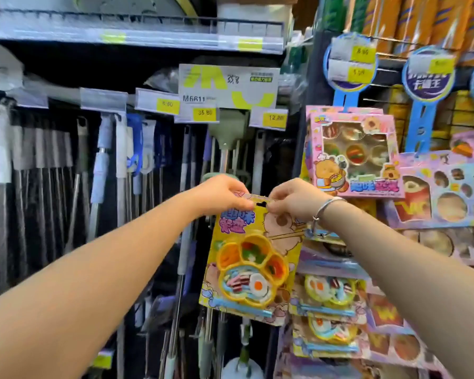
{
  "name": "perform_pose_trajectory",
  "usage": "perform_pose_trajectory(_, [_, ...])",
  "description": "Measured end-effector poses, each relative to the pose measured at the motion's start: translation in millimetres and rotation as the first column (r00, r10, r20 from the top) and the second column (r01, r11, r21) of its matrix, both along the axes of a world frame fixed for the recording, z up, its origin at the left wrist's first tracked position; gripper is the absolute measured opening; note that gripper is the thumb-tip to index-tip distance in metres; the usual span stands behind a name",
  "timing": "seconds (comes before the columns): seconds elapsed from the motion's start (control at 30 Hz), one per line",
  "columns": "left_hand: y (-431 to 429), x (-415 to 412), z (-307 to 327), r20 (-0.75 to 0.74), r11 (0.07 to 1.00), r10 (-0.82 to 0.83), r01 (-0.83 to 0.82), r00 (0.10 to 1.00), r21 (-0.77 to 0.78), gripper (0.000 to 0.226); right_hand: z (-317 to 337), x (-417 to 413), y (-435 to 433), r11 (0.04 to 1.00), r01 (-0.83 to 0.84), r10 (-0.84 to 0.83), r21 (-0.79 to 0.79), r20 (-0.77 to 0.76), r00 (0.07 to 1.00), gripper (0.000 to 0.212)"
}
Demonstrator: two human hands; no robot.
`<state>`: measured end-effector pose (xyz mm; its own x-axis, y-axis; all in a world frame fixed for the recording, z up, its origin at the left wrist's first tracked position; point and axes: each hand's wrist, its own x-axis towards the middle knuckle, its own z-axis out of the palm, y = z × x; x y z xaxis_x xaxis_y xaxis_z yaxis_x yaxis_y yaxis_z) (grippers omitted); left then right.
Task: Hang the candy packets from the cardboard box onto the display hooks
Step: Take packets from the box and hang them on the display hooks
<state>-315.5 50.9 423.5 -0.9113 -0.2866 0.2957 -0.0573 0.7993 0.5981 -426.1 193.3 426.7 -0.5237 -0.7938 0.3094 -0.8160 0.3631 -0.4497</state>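
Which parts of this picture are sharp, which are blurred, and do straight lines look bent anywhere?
Head view: the candy packet, pinched by the left hand and right hand, is fairly sharp; the mop handles at left are smeared; the shelf rail on top slants, likely from the wide lens; the round signs upper right are too soft to read.

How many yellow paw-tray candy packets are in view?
3. The held packet is pinched at its top by the left hand and right hand; the upper packet and lower packet hang at lower right, one above the other. Others may be hidden behind them.
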Motion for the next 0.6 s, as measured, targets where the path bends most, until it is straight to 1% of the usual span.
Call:
perform_pose_trajectory(0.03, [10.0,-8.6,12.4,-0.037,1.0,0.001,-0.002,0.999,-0.024,0.016,15.2,-5.3,12.1,1.0,0.007,-0.007,-0.016,0.008,1.0,0.011])
perform_pose_trajectory(0.17, [47.2,-46.2,56.7,-0.156,0.979,0.017,-0.049,0.988,-0.198,0.029,68.1,-28.6,53.7,0.995,0.026,-0.023,-0.098,0.026,0.999,0.009])
perform_pose_trajectory(0.23, [66.8,-64.3,79.4,-0.176,0.961,0.006,-0.054,0.984,-0.27,0.038,92.1,-43.5,72.8,0.994,0.025,-0.023,-0.108,0.015,1.0,0.009])
perform_pose_trajectory(0.27, [76.9,-72.3,90.3,-0.187,0.955,-0.01,-0.046,0.982,-0.292,0.038,102.5,-52.9,82.6,0.994,0.007,-0.004,-0.11,0.027,1.0,0.012])
perform_pose_trajectory(0.33, [100.7,-92.1,113.7,-0.246,0.952,-0.039,-0.038,0.968,-0.304,0.035,123.5,-76.4,107.4,0.985,-0.054,0.078,-0.161,0.148,0.986,0.02])
perform_pose_trajectory(0.37, [113.4,-105.8,126.2,-0.296,0.953,-0.061,-0.032,0.953,-0.3,0.033,135.8,-90.1,121.8,0.98,-0.072,0.106,-0.183,0.18,0.978,0.02])
perform_pose_trajectory(0.47, [145.2,-139.8,154.7,-0.405,0.952,-0.092,-0.038,0.909,-0.303,0.034,162.6,-123.8,156.0,0.973,-0.096,0.126,-0.21,0.135,0.983,0.018])
perform_pose_trajectory(0.53, [169.2,-165.8,169.7,-0.42,0.935,-0.076,-0.081,0.905,-0.345,0.037,177.5,-148.8,179.6,0.966,-0.105,0.134,-0.236,0.113,0.984,0.018])
perform_pose_trajectory(0.6, [187.2,-186.4,177.2,-0.422,0.919,-0.049,-0.125,0.905,-0.374,0.042,186.4,-167.2,196.8,0.972,-0.095,0.116,-0.217,0.089,0.989,0.017])
